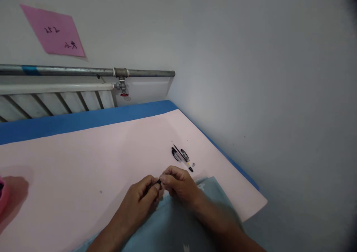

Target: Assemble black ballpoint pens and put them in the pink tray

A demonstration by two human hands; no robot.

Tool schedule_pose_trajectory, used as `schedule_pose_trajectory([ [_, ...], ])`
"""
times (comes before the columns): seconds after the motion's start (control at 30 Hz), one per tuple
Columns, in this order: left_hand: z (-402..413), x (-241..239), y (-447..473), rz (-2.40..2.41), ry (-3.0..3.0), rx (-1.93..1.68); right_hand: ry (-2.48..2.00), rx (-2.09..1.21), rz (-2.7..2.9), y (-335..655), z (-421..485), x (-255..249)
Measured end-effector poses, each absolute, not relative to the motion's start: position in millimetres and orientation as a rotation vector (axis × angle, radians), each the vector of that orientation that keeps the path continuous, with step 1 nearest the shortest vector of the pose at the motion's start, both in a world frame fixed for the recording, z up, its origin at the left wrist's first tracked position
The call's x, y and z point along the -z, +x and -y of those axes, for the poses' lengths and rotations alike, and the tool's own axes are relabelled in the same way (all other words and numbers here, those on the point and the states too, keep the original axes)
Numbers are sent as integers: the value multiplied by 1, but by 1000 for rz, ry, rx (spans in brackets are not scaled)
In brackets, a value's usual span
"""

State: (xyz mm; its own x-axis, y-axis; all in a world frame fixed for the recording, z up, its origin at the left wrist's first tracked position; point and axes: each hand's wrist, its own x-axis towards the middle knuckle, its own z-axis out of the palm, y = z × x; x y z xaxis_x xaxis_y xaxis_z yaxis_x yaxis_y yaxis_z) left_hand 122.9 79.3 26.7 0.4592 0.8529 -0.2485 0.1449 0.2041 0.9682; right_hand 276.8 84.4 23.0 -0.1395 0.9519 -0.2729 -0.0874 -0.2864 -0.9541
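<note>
My left hand (142, 197) and my right hand (180, 185) meet at the table's near edge, above the light blue cloth over my lap. Between their pinched fingertips is a small black piece (159, 181); fingers cover most of it, so its kind is unclear. Just beyond my right hand lie several pen parts: a black clip piece (185, 155), another black clip piece (175, 155), and a thin pen refill (183, 157) with a black end and a yellow band. A tiny clear piece (193, 165) rests beside them.
A pale pink sheet (111, 162) covers the blue table (83, 122). At the left edge stands a pink container (3, 198), partly cut off. Walls border the far and right sides, with a radiator (55, 102), a metal pipe (83, 72) and a pink note (55, 30).
</note>
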Motion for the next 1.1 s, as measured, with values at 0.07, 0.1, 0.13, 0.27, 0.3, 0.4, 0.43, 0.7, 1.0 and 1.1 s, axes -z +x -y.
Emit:
schedule_pose_trajectory([
  [0.07, -80, -28, 122, -1022, 1330, -628, -1243, -1615, 1051, 277, -84, -22],
  [0.1, -80, -28, 122, -1031, 1351, -626, -1227, -1640, 1038, 277, -85, -22],
  [0.13, -80, -28, 122, -1041, 1375, -621, -1222, -1644, 1028, 277, -85, -21],
  [0.27, -80, -28, 122, -1083, 1447, -605, -1287, -1574, 1079, 276, -85, -22],
  [0.3, -80, -28, 121, -1087, 1443, -608, -1283, -1590, 1086, 276, -85, -22],
  [0.4, -80, -25, 121, -1086, 1445, -606, -1248, -1643, 1056, 276, -85, -22],
  [0.43, -80, -25, 121, -1093, 1459, -603, -1247, -1638, 1043, 276, -85, -22],
  [0.7, -80, -28, 120, -1106, 1526, -576, -1231, -1633, 1030, 277, -85, -23],
  [1.0, -80, -27, 124, -1239, 1819, -607, -1302, -1508, 1176, 279, -86, -18],
  [1.1, -81, -28, 124, -1263, 1758, -602, -1439, -1081, 1349, 294, -100, -18],
])
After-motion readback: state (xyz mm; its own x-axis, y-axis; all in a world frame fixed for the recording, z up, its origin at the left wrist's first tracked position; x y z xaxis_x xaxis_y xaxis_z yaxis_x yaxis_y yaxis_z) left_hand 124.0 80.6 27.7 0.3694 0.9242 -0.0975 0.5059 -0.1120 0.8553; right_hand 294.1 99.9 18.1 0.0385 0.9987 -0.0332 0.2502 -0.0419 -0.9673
